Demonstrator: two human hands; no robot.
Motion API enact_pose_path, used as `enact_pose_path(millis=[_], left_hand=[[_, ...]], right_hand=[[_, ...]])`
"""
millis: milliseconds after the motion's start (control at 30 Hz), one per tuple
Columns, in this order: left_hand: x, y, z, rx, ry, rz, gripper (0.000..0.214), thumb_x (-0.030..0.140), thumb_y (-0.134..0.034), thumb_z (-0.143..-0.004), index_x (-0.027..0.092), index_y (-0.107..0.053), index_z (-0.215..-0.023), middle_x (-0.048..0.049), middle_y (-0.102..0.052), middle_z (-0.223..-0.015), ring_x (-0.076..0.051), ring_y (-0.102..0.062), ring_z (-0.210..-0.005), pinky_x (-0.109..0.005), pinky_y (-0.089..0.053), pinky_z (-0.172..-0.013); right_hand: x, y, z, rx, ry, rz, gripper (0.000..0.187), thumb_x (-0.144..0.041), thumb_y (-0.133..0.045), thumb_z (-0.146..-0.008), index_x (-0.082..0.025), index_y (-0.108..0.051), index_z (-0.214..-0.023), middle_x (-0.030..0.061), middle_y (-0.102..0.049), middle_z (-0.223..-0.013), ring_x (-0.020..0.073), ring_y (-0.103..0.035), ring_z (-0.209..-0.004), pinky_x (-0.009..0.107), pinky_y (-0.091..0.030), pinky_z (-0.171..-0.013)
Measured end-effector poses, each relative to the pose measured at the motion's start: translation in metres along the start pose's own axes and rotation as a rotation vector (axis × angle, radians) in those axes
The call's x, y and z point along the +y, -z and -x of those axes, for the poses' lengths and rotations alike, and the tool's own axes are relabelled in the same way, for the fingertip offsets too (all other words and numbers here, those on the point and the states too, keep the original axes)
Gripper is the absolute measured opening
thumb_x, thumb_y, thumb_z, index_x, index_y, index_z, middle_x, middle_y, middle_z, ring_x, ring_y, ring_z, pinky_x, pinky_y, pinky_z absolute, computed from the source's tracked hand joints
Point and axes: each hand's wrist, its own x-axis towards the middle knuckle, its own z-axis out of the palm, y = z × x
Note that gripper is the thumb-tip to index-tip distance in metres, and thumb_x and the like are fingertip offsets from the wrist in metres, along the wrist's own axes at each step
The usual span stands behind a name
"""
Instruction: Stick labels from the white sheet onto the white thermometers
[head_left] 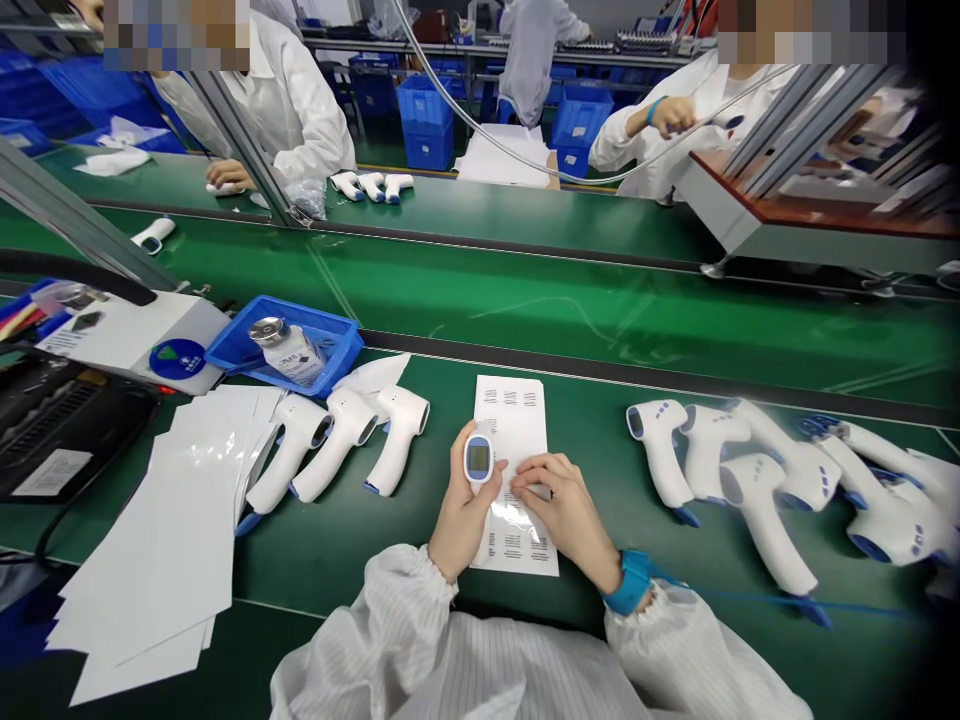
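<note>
My left hand [463,510] is closed round a white thermometer gun [478,458], its screen facing me. My right hand [564,510] rests on a white label sheet [514,420] lying on the green bench, fingertips pinched at a label near the gun; what it grips is too small to make out. A blue wrist strap [631,582] circles my right wrist. Three thermometer guns [346,432] lie in a row to the left. Several more guns [757,470] lie piled to the right.
A stack of white sheets [172,530] lies at the left. A blue tray [289,345] holds a metal-capped bottle. A white device [127,330] and black machine [52,420] sit far left. Beyond the green conveyor [600,300], people in white coats work.
</note>
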Motion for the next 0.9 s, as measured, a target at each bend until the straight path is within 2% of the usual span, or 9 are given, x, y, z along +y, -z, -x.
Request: enact_pose_path(millis=[100, 200, 267, 333, 433, 533, 633, 733, 900], left_hand=[[0.0, 0.0, -0.002, -0.003, -0.016, -0.005, 0.062, 0.035, -0.058, -0.091, 0.039, -0.026, -0.144, -0.0044, -0.038, -0.149, -0.024, -0.056, -0.122, -0.038, -0.043, -0.104], [0.002, -0.002, -0.005, 0.003, -0.034, -0.035, 0.062, 0.033, -0.058, -0.09, 0.036, -0.027, -0.143, -0.005, -0.038, -0.148, -0.022, -0.059, -0.116, -0.038, -0.044, -0.104], [0.003, -0.004, -0.006, -0.008, -0.022, -0.072, 0.064, 0.033, -0.058, -0.089, 0.036, -0.025, -0.144, -0.0065, -0.039, -0.148, -0.021, -0.062, -0.107, -0.036, -0.052, -0.092], [0.004, -0.008, -0.007, -0.028, -0.047, -0.1, 0.065, 0.032, -0.058, -0.089, 0.036, -0.025, -0.145, -0.0064, -0.037, -0.149, -0.021, -0.061, -0.104, -0.033, -0.055, -0.082], [0.003, -0.013, -0.008, -0.051, -0.111, -0.111, 0.064, 0.033, -0.058, -0.089, 0.034, -0.028, -0.145, -0.0052, -0.038, -0.149, -0.021, -0.06, -0.106, -0.029, -0.054, -0.083], [-0.001, -0.015, -0.009, -0.093, -0.038, -0.105, 0.069, 0.037, -0.058, -0.089, 0.035, -0.022, -0.148, -0.0082, -0.045, -0.144, -0.014, -0.063, -0.072, -0.024, -0.052, -0.054], [-0.003, -0.015, -0.01, -0.103, 0.008, -0.108, 0.07, 0.033, -0.057, -0.088, 0.04, -0.021, -0.148, -0.0082, -0.044, -0.145, -0.003, -0.049, -0.046, -0.021, -0.041, -0.037], [-0.003, -0.015, -0.01, -0.098, 0.006, -0.111, 0.069, 0.028, -0.055, -0.088, 0.044, -0.022, -0.147, -0.0072, -0.036, -0.151, 0.0, -0.045, -0.042, -0.02, -0.04, -0.036], [-0.003, -0.015, -0.011, -0.092, 0.015, -0.103, 0.069, 0.026, -0.054, -0.088, 0.042, -0.022, -0.147, -0.0066, -0.041, -0.149, -0.002, -0.046, -0.044, -0.021, -0.041, -0.037]], right_hand=[[-0.012, 0.011, 0.005, -0.051, 0.11, 0.026, 0.014, -0.01, -0.062, -0.081, -0.022, -0.061, -0.073, 0.0039, -0.067, -0.092, 0.0242, -0.058, -0.093, 0.043, -0.044, -0.083], [-0.029, 0.031, 0.017, -0.297, 0.217, -0.113, 0.017, -0.006, -0.057, -0.078, -0.022, -0.06, -0.073, 0.0019, -0.066, -0.087, 0.02, -0.06, -0.086, 0.036, -0.048, -0.078], [-0.04, 0.044, 0.021, -0.509, 0.173, -0.309, 0.016, -0.007, -0.058, -0.077, -0.023, -0.059, -0.073, -0.0002, -0.065, -0.085, 0.0159, -0.062, -0.077, 0.029, -0.05, -0.07], [-0.048, 0.053, 0.018, -0.575, 0.084, -0.463, 0.014, -0.011, -0.058, -0.079, -0.023, -0.06, -0.073, -0.0005, -0.065, -0.086, 0.0138, -0.062, -0.074, 0.025, -0.051, -0.066], [-0.051, 0.055, 0.0, -0.339, 0.007, -0.468, 0.011, -0.017, -0.058, -0.082, -0.022, -0.061, -0.073, 0.0034, -0.064, -0.096, 0.0162, -0.062, -0.082, 0.027, -0.051, -0.068], [-0.046, 0.052, -0.024, -0.099, 0.011, -0.353, 0.008, -0.021, -0.061, -0.082, -0.022, -0.063, -0.074, 0.0061, -0.062, -0.105, 0.0206, -0.06, -0.097, 0.033, -0.05, -0.081], [-0.042, 0.05, -0.04, -0.06, 0.012, -0.328, 0.007, -0.021, -0.063, -0.08, -0.022, -0.063, -0.073, 0.0056, -0.062, -0.107, 0.0214, -0.06, -0.101, 0.035, -0.047, -0.087], [-0.043, 0.051, -0.048, -0.065, 0.005, -0.353, 0.007, -0.021, -0.062, -0.08, -0.022, -0.064, -0.073, 0.0045, -0.065, -0.105, 0.0206, -0.061, -0.099, 0.035, -0.047, -0.087], [-0.047, 0.05, -0.052, -0.022, -0.021, -0.379, 0.008, -0.023, -0.062, -0.079, -0.022, -0.064, -0.072, 0.0031, -0.068, -0.094, 0.0198, -0.063, -0.093, 0.034, -0.048, -0.084]])
